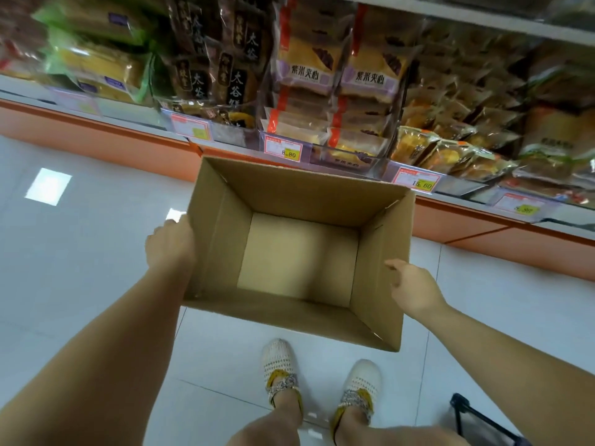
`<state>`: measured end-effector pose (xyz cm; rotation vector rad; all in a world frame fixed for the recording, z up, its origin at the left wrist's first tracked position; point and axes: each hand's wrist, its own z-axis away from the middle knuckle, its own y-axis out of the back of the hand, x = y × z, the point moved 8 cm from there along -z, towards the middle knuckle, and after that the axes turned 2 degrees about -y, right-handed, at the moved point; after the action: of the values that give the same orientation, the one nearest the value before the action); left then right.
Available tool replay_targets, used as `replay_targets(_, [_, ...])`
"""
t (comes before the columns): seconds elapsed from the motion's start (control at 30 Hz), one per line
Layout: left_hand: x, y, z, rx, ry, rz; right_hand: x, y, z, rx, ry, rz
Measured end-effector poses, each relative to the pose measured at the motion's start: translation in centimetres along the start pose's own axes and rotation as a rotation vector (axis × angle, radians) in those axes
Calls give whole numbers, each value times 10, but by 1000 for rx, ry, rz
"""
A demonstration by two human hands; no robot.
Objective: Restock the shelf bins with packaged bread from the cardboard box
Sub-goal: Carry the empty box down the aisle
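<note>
While it gapes upward, the cardboard box (299, 252) parallels the shelf (112, 132).

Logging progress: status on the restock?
Left hand on box left wall, right hand on right wall, fingers hidden. Box empty inside. Shelf bins stocked. Nothing blocking.
</note>
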<state>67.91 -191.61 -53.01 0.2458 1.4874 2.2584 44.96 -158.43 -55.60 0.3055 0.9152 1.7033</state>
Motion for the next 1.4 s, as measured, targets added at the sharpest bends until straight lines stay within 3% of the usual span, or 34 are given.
replay_targets(0.2, [-30, 21, 80, -45, 64, 272, -23, 65, 54, 145, 82, 134])
replay_targets(0.47, [-119, 142, 187, 143, 231, 453, -135, 171, 151, 215, 291, 254])
replay_targets(0.7, [-232, 199, 269, 372, 539, 754, -248, 199, 220, 243, 466, 212])
replay_targets(0.93, [-310, 215, 340, 511, 809, 834, -380, 206, 251, 286, 781, 366])
replay_targets(1.17, [-313, 192, 420, 648, 1151, 862, -480, 181, 269, 212, 1083, 523])
replay_targets(1.4, [-235, 165, 536, 781, 1509, 840, -529, 143, 331, 27, 1459, 722])
